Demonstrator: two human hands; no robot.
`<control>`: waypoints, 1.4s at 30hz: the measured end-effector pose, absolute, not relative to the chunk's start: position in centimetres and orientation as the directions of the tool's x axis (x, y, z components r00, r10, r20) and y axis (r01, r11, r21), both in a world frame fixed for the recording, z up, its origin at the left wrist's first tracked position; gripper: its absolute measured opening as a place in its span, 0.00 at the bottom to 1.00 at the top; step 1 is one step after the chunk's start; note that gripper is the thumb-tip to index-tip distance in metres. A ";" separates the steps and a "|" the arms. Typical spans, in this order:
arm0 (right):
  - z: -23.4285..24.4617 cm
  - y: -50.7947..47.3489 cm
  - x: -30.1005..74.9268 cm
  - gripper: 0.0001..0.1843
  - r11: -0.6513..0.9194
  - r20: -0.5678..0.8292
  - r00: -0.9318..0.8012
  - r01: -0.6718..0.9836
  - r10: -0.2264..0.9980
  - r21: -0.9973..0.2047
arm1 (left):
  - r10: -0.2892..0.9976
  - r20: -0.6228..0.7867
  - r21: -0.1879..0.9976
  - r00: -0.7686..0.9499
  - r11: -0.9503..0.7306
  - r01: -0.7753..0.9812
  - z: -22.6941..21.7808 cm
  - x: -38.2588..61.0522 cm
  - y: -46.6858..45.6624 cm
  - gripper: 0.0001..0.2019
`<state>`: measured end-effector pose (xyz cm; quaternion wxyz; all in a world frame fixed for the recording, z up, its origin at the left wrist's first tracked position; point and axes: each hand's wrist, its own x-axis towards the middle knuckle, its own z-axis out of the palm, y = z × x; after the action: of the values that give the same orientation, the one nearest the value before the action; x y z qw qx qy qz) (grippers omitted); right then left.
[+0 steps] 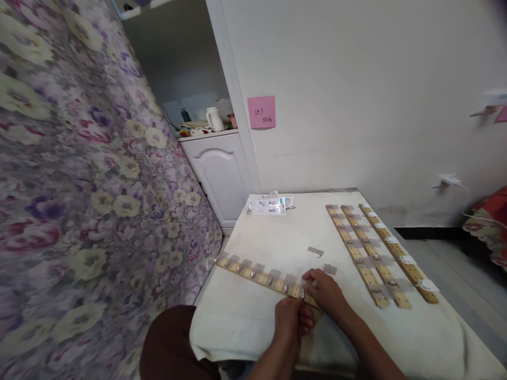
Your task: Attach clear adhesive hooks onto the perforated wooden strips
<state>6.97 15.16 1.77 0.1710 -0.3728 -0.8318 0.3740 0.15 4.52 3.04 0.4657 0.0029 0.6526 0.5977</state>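
A long wooden strip (259,277) with rows of small holes lies slantwise on the table. Small metal pieces and clear greyish cards sit along it at intervals. At its right end, my left hand (291,316) is closed at the near edge, fingers curled against the strip. Opposite it, my right hand (327,293) pinches at the far edge, beside the last metal piece; what lies between its fingertips is hidden. Beyond the right hand lie a loose greyish card with a small metal piece (316,252) and another greyish card (330,269).
Two similar strips with cards (358,258) (378,258) and a strip with white round pieces (412,274) lie at the right. Clear packets (267,206) rest at the back of the cloth-covered table (237,322). A flowered curtain (119,211) hangs left; a wall stands behind.
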 end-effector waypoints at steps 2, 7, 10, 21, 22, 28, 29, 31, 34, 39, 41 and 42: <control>1.8 15.1 7.0 0.11 0.438 0.000 -0.659 0.500 0.752 -0.747 | 0.563 -0.605 0.782 -0.563 0.287 -0.553 3.0 0.1 4.5 0.04; 2.0 15.2 7.1 0.10 0.431 -0.022 -0.662 0.511 0.749 -0.744 | 0.568 -0.599 0.786 -0.564 0.285 -0.548 2.8 0.1 4.5 0.05; 2.0 15.2 7.1 0.10 0.437 -0.016 -0.666 0.507 0.746 -0.743 | 0.573 -0.598 0.787 -0.561 0.287 -0.545 2.6 0.1 4.5 0.05; 1.6 15.2 7.1 0.12 0.430 0.006 -0.659 0.484 0.752 -0.762 | 0.577 -0.555 0.818 -0.599 0.249 -0.518 2.6 0.5 4.4 0.07; 1.6 15.2 7.0 0.12 0.429 0.006 -0.657 0.485 0.754 -0.762 | 0.578 -0.553 0.819 -0.600 0.247 -0.518 2.7 0.5 4.4 0.07; 1.5 15.3 7.0 0.12 0.417 -0.012 -0.658 0.491 0.753 -0.765 | 0.581 -0.554 0.820 -0.596 0.254 -0.514 2.6 0.5 4.4 0.08; 1.5 15.4 7.0 0.12 0.415 -0.016 -0.659 0.493 0.752 -0.765 | 0.580 -0.554 0.820 -0.597 0.256 -0.512 2.6 0.5 4.5 0.08; 1.5 15.4 7.1 0.12 0.412 -0.026 -0.660 0.498 0.750 -0.763 | 0.579 -0.555 0.820 -0.598 0.261 -0.509 2.6 0.5 4.5 0.07; 1.6 15.4 7.1 0.13 0.406 -0.039 -0.664 0.502 0.747 -0.763 | 0.581 -0.557 0.820 -0.594 0.270 -0.505 2.6 0.4 4.5 0.08; 1.9 15.4 7.1 0.13 0.388 -0.067 -0.653 0.526 0.754 -0.757 | 0.590 -0.559 0.819 -0.582 0.284 -0.499 2.7 0.3 4.5 0.08; 1.9 15.5 7.0 0.13 0.388 -0.071 -0.653 0.529 0.754 -0.755 | 0.593 -0.561 0.818 -0.577 0.289 -0.497 2.7 0.3 4.5 0.08; 1.9 15.5 7.0 0.13 0.387 -0.075 -0.653 0.532 0.754 -0.753 | 0.594 -0.563 0.817 -0.575 0.293 -0.498 2.7 0.3 4.5 0.08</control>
<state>7.01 15.54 1.89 0.1415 -0.3919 -0.8205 0.3913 0.30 4.52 2.70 0.4596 0.0364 0.6596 0.5936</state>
